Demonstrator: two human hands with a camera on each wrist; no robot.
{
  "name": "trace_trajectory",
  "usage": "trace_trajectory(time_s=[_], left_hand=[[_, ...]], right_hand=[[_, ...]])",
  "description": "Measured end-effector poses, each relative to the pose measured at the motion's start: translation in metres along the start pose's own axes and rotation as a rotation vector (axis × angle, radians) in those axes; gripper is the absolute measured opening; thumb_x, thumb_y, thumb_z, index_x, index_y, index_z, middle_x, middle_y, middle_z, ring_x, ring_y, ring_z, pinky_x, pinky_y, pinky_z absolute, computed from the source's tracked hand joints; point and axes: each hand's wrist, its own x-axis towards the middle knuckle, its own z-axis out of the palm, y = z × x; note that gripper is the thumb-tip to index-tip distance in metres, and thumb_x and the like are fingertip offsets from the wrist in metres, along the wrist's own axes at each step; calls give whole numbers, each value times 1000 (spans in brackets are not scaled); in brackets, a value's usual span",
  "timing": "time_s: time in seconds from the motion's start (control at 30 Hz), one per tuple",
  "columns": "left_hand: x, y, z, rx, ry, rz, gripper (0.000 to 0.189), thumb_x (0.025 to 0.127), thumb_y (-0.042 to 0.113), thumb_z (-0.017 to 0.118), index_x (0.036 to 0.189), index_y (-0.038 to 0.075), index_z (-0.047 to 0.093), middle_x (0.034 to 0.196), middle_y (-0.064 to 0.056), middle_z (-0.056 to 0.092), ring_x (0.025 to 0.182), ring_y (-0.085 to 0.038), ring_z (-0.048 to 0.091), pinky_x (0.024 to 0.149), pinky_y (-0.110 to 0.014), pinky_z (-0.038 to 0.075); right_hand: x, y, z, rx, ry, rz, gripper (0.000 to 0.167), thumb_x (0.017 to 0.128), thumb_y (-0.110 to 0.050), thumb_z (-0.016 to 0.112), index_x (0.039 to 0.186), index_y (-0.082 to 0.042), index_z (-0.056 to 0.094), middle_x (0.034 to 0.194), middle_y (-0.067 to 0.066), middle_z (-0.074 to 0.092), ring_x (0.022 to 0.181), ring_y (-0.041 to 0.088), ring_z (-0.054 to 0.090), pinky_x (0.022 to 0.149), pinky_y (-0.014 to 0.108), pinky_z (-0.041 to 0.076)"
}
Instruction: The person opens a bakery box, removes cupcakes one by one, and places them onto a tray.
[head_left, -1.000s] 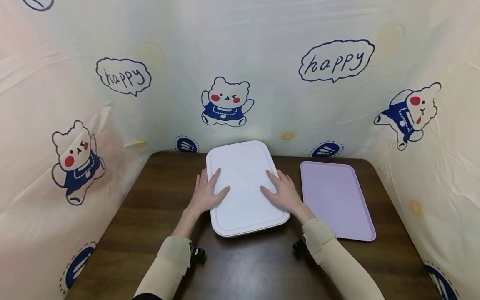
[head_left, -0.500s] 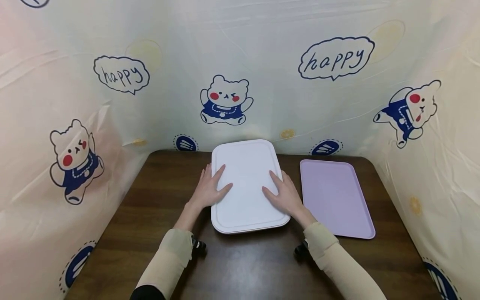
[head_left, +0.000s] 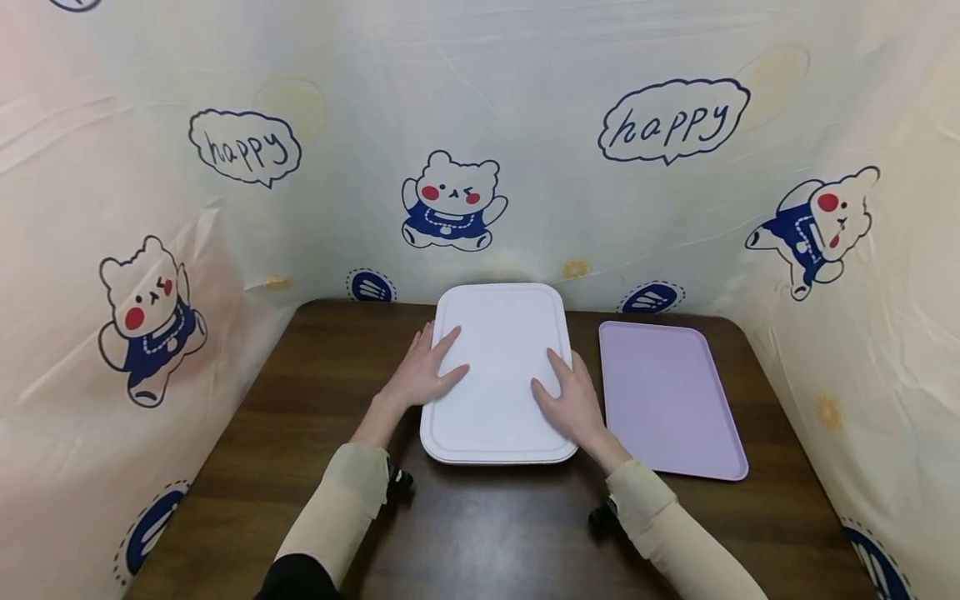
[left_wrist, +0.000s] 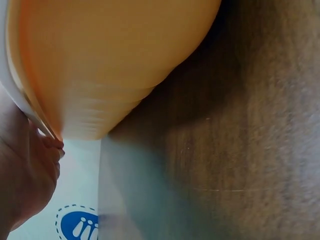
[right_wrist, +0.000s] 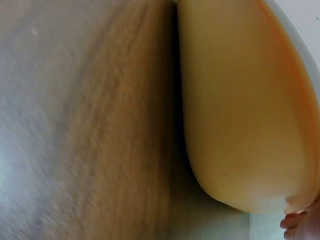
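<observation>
A storage box with a white lid (head_left: pixel 502 367) stands on the brown wooden table (head_left: pixel 480 533). In the left wrist view its peach-orange body (left_wrist: pixel 115 60) shows below the lid rim, rounded at the corner. My left hand (head_left: pixel 417 377) holds the lid's left edge, thumb and forefinger spread on top, the other fingers over the side. At the opposite edge, my right hand (head_left: pixel 573 400) grips in the same manner. Both wrist views catch fingertips at the rim, by the box's far end.
To the right of the box lies a flat lilac tray (head_left: pixel 667 400), long side running away from me. A pale curtain (head_left: pixel 555 200) printed with bears and "happy" bubbles encloses the table at the back and sides.
The box has turned slightly clockwise, its far end shifting right, so that it now sits square to the table. Both hands moved along with it. The lilac tray stayed put.
</observation>
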Motion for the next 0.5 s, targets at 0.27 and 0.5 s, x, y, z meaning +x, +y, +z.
trace_trajectory(time_s=[0.27, 0.5], left_hand=[[6, -8, 1, 18, -42, 19, 86, 104, 69, 51, 177, 31, 25, 186, -22, 6, 174, -45, 5, 142, -63, 10], [12, -8, -1, 16, -48, 21, 85, 105, 71, 49, 177, 33, 24, 187, -20, 4, 174, -44, 5, 142, -62, 9]], right_hand=[[-14, -11, 11, 18, 102, 43, 67, 100, -32, 69, 156, 2, 57, 161, 35, 47, 143, 55, 53, 115, 68, 51], [-11, 2, 15, 17, 96, 54, 68, 103, -35, 68, 161, -3, 53, 168, 31, 42, 151, 50, 47, 120, 71, 46]])
